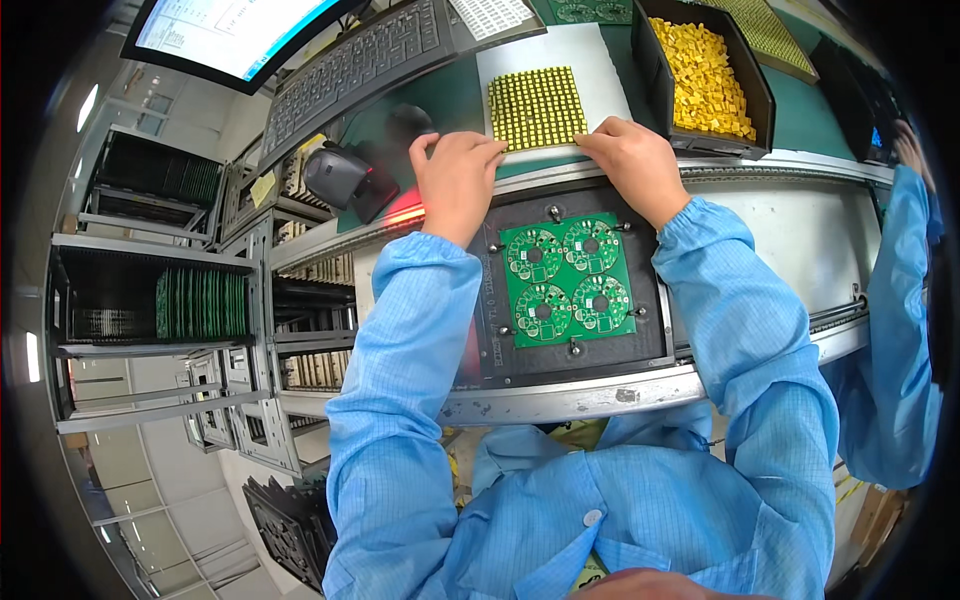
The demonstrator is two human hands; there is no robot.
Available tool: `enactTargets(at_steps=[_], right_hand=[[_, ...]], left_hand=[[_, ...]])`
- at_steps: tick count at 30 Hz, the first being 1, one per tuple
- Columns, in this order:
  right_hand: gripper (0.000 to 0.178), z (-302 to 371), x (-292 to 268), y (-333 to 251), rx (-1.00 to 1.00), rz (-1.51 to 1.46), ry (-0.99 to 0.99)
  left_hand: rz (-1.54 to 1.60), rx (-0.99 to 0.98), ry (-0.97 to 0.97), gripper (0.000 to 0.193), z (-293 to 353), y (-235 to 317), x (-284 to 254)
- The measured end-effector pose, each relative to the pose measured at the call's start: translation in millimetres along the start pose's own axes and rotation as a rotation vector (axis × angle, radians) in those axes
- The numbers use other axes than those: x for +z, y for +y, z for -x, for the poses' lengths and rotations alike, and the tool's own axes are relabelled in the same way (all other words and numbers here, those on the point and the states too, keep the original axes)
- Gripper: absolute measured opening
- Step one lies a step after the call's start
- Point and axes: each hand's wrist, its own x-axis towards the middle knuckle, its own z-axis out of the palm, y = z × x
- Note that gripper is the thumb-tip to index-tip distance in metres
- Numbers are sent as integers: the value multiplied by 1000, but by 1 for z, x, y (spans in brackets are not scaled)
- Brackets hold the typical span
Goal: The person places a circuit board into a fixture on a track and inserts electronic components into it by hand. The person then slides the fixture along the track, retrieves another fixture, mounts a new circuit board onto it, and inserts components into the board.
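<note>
Left hand: is bunching fingertips narrowly at the grid's near-left corner; firm grip, cannot tell
Right hand: is mirroring this near-right, probably keeping rows square; likewise unclear
Yellow grid: is lying on white sheet, beyond green panel

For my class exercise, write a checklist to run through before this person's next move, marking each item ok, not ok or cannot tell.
1. Yellow block grid on the white sheet: ok.
2. Left hand at the grid's near left corner: ok.
3. Right hand at its near right corner: ok.
4. Firm grip on the grid: cannot tell; contact is too small to judge.
5. Green circuit board within the black fixture: ok.
6. Loose yellow pieces inside the black bin: ok.
</note>
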Motion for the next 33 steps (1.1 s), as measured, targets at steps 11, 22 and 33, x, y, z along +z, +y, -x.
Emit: enactTargets(at_steps=[11, 22, 33], right_hand=[[11, -16, 0, 4, 114, -88, -108], [31, 30, -58, -1, 633, -1127, -267], [28, 107, -83, 17, 1043, -1500, -288]], left_hand=[[-67, 24, -18, 3, -8, -1, 3], [999, -495, -102, 13, 30, 20, -21], [651, -254, -330, 17, 74, 76, -12]])
